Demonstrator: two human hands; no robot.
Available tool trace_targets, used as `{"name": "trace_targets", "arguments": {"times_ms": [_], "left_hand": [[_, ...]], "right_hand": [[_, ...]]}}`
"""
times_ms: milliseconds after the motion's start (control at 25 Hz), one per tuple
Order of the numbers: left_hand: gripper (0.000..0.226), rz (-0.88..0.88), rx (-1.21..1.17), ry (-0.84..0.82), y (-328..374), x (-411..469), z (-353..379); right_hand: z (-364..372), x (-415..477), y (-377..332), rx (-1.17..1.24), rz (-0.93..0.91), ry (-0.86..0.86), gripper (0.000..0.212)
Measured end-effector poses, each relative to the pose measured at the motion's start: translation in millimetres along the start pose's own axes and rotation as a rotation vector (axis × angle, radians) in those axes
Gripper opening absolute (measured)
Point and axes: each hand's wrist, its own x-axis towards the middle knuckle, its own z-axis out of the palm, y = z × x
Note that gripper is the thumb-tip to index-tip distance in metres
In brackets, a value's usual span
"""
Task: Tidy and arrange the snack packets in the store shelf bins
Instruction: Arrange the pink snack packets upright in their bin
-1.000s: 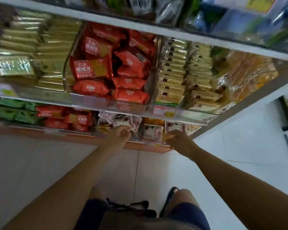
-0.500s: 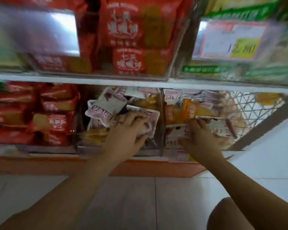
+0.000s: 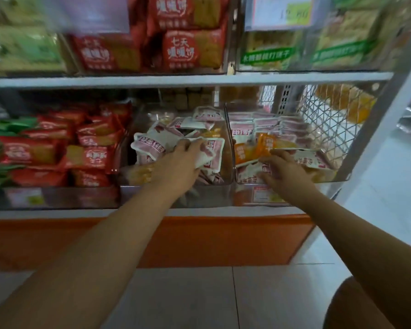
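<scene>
Red packets [image 3: 86, 148], left bin: untouched. Middle bin [image 3: 199, 197]: left hand [image 3: 180, 162] grasping a pink-white packet [image 3: 212, 153] atop the jumble. Right bin [image 3: 243, 197]: right hand [image 3: 285, 172] on mixed packets beside an orange packet [image 3: 266, 144], grip unclear. Sorting step. Next, likely: stack flat, separate colours.

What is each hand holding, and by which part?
Left hand grips a pink-and-white packet by its left end. Right hand touches packets; any grip cannot be told.
</scene>
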Motion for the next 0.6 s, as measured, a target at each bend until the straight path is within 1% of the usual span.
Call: {"name": "trace_targets", "arguments": {"times_ms": [80,160,240,320,360,440,520,600], "left_hand": [[0.058,-0.065,-0.063,-0.028,-1,-2,-7],[0.053,-0.064,-0.064,0.010,1,-6,-13],[0.050,-0.024,-0.094,0.151,3,-10,-18],[0.050,0.032,-0.177,0.295,7,-8,-28],[0.051,0.086,-0.213,0.353,12,-3,-33],[0.053,0.246,-0.214,0.417,33,16,-42],[0.051,0.358,-0.175,0.388,63,42,-45],[0.050,0.382,-0.131,0.338,90,69,-38]], "right_hand": [[-2,-3,-1,0.018,-0.001,-0.012,0.041],[-5,-4,-2,0.012,-0.007,-0.016,0.041],[-6,-3,-3,0.004,-0.015,-0.026,0.041],[-5,-4,2,0.037,-0.006,-0.015,0.041],[-6,-6,6,0.082,-0.002,0.018,0.039],[-10,-12,14,0.214,-0.016,0.162,0.029],[-20,-18,24,0.304,-0.020,0.332,0.016],[-30,-22,37,0.341,0.025,0.433,0.017]]}}
